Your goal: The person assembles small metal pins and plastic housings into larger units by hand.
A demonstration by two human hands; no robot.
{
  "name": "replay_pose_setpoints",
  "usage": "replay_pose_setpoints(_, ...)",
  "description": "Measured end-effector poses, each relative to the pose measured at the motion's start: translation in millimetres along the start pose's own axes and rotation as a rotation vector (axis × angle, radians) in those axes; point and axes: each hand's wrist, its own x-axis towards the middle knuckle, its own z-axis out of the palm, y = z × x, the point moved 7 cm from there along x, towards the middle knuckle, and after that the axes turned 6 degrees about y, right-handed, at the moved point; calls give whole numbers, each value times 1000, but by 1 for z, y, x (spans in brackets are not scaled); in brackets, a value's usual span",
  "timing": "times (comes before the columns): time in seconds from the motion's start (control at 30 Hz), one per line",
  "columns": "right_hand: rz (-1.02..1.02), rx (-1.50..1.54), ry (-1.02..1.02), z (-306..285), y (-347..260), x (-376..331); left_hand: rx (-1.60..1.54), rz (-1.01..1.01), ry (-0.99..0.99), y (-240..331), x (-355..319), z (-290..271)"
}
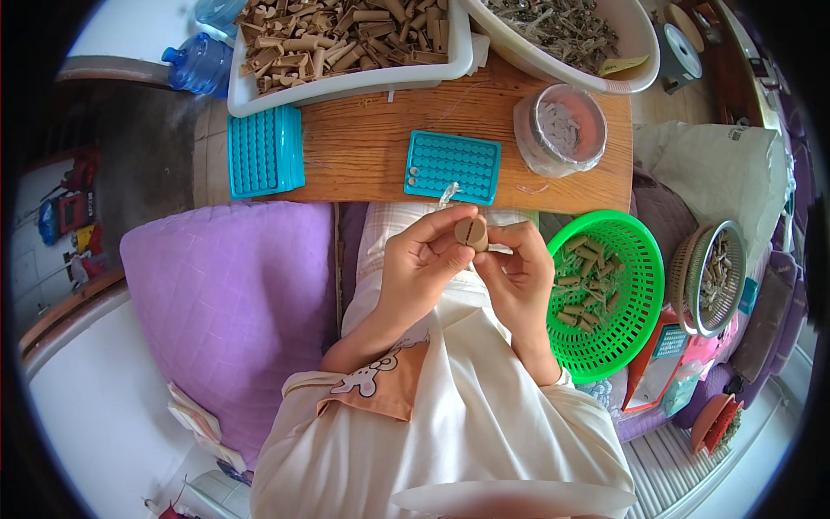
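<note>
A tan, round-ended piece [471,232] with a dark slit across its face is held up over my lap. My left hand [422,264] pinches it from the left, with thumb and fingers closed on it. From the other side, the fingers of my right hand [521,268] grip the same piece. Just beyond it, a clear shiny strip [448,194] sticks up; whether it joins the piece is hidden by my fingers. On the table edge in front of my hands lies a teal tray [458,160] with rows of round pockets, a couple of small round bits at its left side.
Stacked teal trays [264,156] stand left on the wooden table [354,138]. Behind are a white bin [346,93] of tan pieces and a tub [644,78] of small clear-and-metal parts. A lined pot [532,143] holds white bits. Beside my right arm, a green basket [644,294] holds finished-looking tan pieces.
</note>
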Motion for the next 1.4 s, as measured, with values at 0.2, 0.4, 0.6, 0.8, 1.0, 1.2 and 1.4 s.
replay_pose_setpoints(0.2, 7, 42, -21, -4, -14, 1, -100, -31, -109, 7, 1, -1)
replay_pose_setpoints(0.4, -51, -67, -21, -1, -21, 2, -44, 49, -98, 14, -2, 6)
replay_pose_setpoints(0.6, -36, -115, -7, 1, -14, 3, 46, 73, -57, 14, -1, 5)
replay_pose_setpoints(0.8, -87, -192, 3, 3, -6, 4, 381, 249, -4, 18, -7, 14)
replay_pose_setpoints(1.0, -274, -332, -166, 23, -5, -4, 549, 563, -11, 25, -2, 16)
replay_pose_setpoints(1.2, -388, -299, -112, 26, -2, -9, 405, 492, -32, 18, -1, 17)
replay_pose_setpoints(1.4, -192, -326, -203, 29, 11, 6, 228, 359, -46, 2, 12, 11)
